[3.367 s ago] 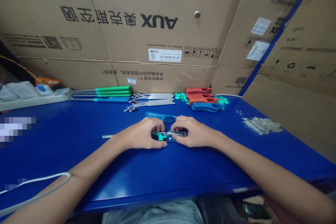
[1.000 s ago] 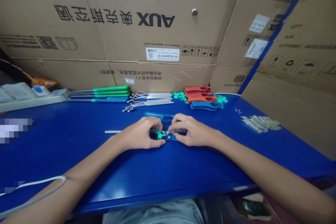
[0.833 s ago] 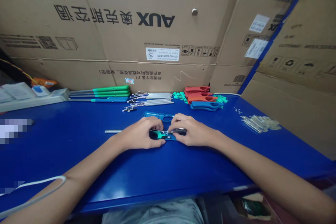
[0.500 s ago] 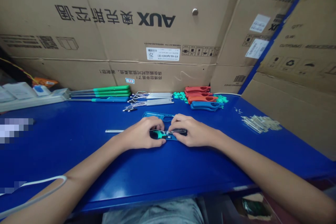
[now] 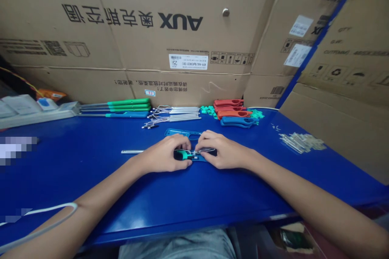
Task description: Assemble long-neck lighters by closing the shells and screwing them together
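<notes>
Near the middle of the table lies a blue lighter handle half (image 5: 199, 160), partly covered by both hands. My left hand (image 5: 168, 153) curls around its left part, thumb and fingers closed on it. A teal trigger piece (image 5: 183, 154), thin white wires and a small black part show between my hands. A silver metal tube (image 5: 130, 152) sticks out to the left from under my left hand. My right hand (image 5: 221, 151) pinches at the wires, a slim silver-and-dark piece between its fingers; its kind is unclear. Just behind rests another blue handle half (image 5: 178, 132).
Along the back lie green-handled lighters (image 5: 130, 105), wired silver tubes (image 5: 185, 113), teal triggers (image 5: 208, 110), and red handle shells (image 5: 227, 103) with blue shells (image 5: 238, 122) before them. Small clear parts (image 5: 302, 143) are heaped at right. A power strip (image 5: 60, 112) stands left; cardboard walls (image 5: 146, 48) enclose the table.
Both hands stay in the same place over the blue handle half. The fingers of my right hand shift very slightly; the silver piece shows a little more clearly.
</notes>
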`<state>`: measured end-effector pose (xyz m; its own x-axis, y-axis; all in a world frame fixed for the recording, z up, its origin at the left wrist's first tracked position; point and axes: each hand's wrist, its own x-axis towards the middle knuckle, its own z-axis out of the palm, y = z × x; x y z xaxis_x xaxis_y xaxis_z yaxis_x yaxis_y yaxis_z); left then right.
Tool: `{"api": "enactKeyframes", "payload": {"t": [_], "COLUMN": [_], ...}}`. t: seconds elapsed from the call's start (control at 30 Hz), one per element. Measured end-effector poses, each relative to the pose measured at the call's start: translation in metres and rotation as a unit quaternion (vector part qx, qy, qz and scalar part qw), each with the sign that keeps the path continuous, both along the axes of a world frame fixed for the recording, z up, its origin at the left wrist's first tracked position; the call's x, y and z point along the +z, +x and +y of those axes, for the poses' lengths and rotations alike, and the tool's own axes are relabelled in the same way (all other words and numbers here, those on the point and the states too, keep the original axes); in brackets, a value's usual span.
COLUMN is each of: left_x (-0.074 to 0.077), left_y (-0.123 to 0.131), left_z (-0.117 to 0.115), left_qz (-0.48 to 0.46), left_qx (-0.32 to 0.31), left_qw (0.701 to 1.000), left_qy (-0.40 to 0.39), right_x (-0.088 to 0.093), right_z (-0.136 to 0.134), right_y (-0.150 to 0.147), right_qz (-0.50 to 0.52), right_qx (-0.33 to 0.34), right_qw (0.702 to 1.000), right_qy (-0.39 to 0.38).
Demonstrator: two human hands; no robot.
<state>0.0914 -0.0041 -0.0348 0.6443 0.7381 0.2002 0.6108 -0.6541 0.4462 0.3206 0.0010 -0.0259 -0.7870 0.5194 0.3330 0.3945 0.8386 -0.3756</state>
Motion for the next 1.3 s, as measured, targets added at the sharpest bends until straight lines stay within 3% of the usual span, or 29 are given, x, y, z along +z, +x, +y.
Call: {"api": "enactKeyframes", "payload": {"t": [0.57,1.3], "left_x": [0.0016,-0.0014], "left_y": [0.0004,0.0084], "left_z": [-0.0015,-0.0005], "left_qz": [0.007,-0.030], "left_qx": [-0.012,-0.009], "left_qw": [1.000,0.998], "left_qy": [0.011,0.052], "right_x": [-0.0004,0.0029], "right_z": [0.0023,0.0002], "right_y": [0.0000,-0.0011], "right_qz": [-0.009,-0.004], "right_qx": [-0.027,-0.025], "right_qw": [0.999,1.000], "right_qy": [-0.044,-0.007]}}
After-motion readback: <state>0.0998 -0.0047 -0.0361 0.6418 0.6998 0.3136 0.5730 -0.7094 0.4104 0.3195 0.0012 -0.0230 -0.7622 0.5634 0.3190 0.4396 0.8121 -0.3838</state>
